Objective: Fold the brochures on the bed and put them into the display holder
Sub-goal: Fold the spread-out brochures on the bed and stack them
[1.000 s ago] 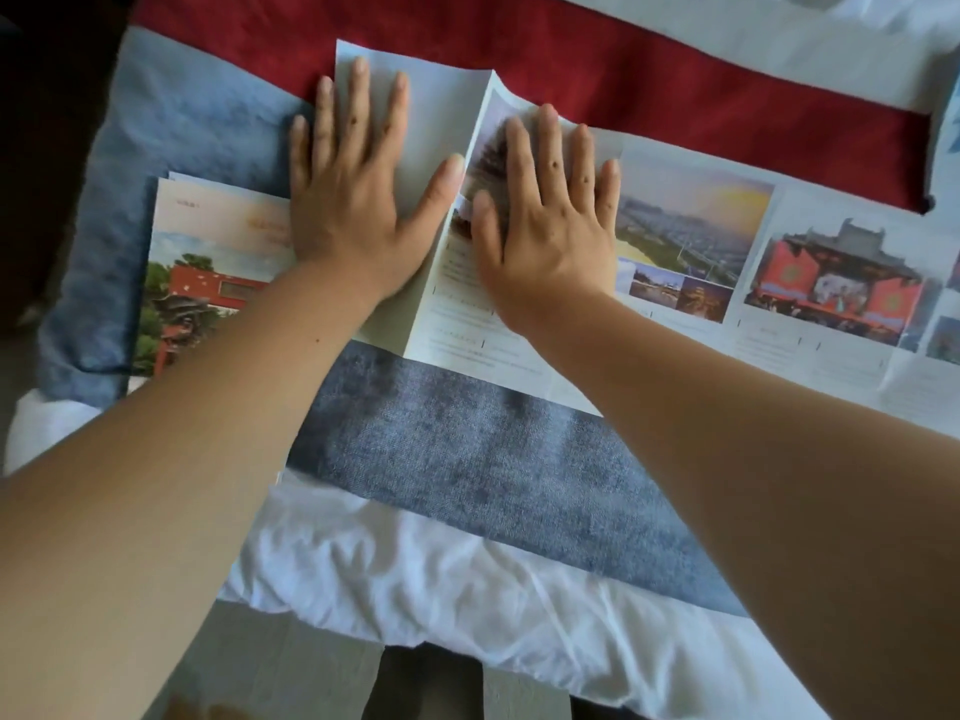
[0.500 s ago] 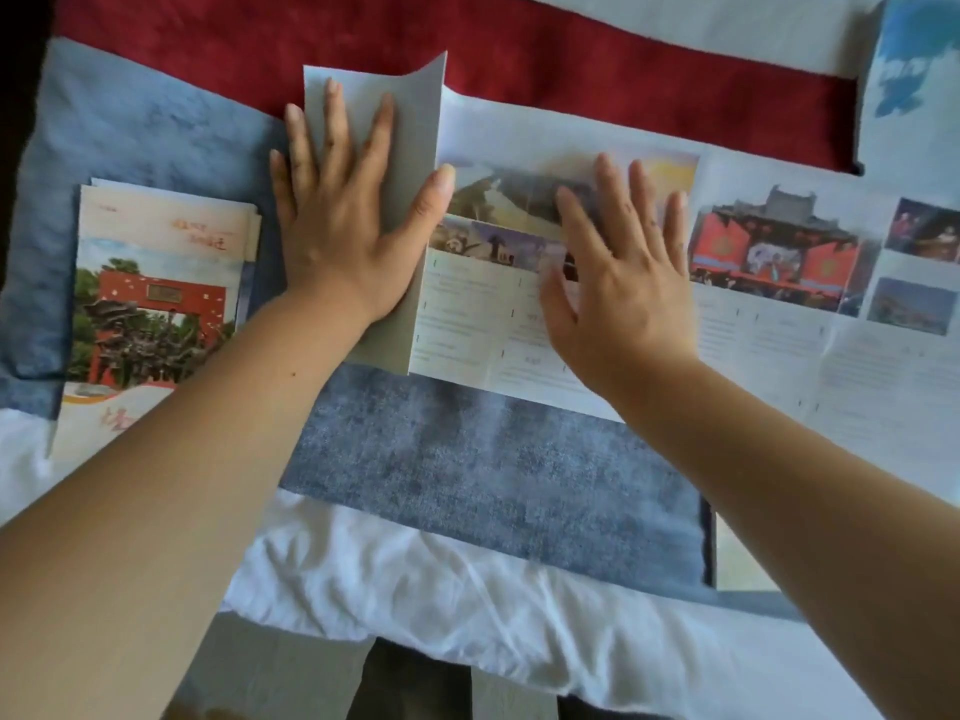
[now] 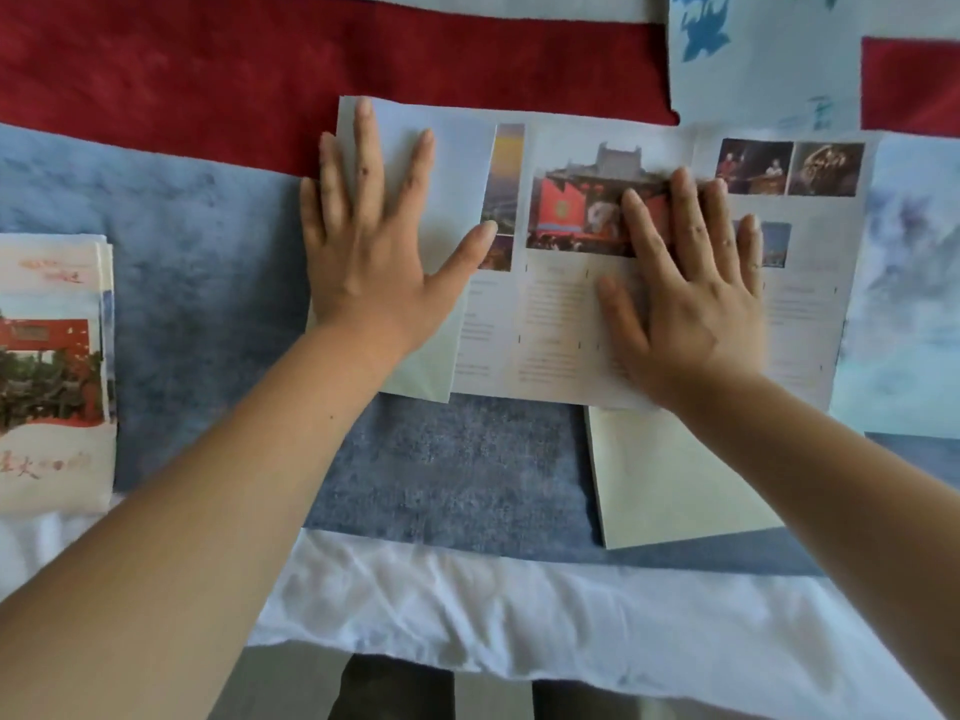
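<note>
Pressing brochure (image 3: 561, 324) flat — right hand (image 3: 685, 298) slid further right, left hand (image 3: 374, 252) unmoved.

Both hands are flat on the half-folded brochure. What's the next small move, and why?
Probably lift the right hand and turn the next printed panel over onto the folded section that the left hand pins flat. The brochure has only its left end folded; panels with photos lie open to the right, so the folding is not done.
</note>
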A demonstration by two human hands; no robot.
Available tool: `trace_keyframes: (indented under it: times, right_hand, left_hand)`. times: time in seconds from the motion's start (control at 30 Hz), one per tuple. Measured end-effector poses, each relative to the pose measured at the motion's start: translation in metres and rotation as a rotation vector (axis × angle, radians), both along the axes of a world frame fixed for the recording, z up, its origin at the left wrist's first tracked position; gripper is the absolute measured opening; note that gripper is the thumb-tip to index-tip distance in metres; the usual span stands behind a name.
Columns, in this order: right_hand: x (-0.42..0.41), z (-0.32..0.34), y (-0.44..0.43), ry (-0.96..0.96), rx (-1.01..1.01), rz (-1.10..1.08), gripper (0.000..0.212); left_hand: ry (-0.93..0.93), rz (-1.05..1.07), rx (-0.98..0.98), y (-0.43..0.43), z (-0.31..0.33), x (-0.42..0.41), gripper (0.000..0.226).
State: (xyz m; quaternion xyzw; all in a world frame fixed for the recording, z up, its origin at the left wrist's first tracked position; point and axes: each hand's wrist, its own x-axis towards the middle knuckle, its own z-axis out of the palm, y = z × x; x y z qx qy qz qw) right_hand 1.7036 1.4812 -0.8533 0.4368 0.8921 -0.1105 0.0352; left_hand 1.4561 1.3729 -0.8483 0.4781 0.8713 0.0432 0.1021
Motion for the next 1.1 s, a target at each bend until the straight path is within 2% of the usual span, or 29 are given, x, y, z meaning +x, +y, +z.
trace_keyframes:
  times: [0.27,0.57,0.77,0.93,1.1]
  right_hand:
    - [0.009,-0.006,0.002,0.055,0.027,0.022,0.069]
    - [0.027,0.007,0.001,0.022,-0.007,0.034,0.068]
    - [0.043,0.009,-0.016,0.032,-0.037,0.106,0.067]
    - [0.026,0.006,-0.050,0.027,-0.032,0.277,0.068]
    - [-0.002,0.002,-0.077,0.056,-0.033,0.314,0.068]
  left_hand:
    - [0.054,-0.001,-0.088,0.026,-0.014,0.071,0.090]
    - [0.059,0.003,-0.084,0.018,-0.018,0.069,0.085]
    - [0.062,0.052,-0.130,-0.035,-0.016,0.050,0.086]
    - [0.101,0.079,-0.196,-0.100,-0.010,0.012,0.086]
    - [0.111,0.079,-0.200,-0.139,-0.007,-0.023,0.086]
